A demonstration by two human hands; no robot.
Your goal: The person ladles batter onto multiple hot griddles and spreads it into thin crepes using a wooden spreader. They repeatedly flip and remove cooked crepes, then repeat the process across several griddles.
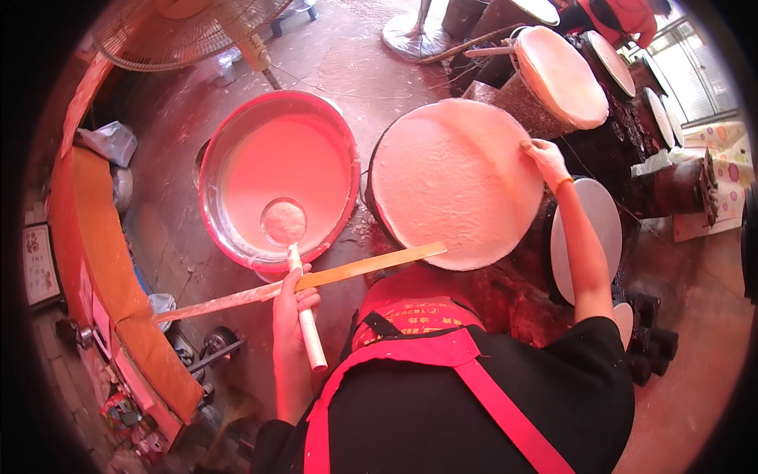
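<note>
My left hand [296, 296] grips the white handle of a ladle [308, 332] together with a long flat wooden strip [370, 266]. The ladle's round bowl hangs over a large red-rimmed basin [208, 228] and holds pale batter. More smooth batter [284, 160] fills much of the basin. To its right is a round griddle [374, 222], covered by a thin, pale, bubbly sheet of batter [444, 183]. At the sheet's right edge, my right hand [546, 159] pinches the rim between thumb and fingers. The strip's right tip reaches over the sheet's near edge.
A pedestal fan [189, 29] stands beyond the basin. Another round, pale-covered griddle [559, 77] tilts on a drum at the upper right, with more round plates [613, 62] behind it. An orange-covered bench [95, 237] runs along the left. A person [622, 23] is at the far right.
</note>
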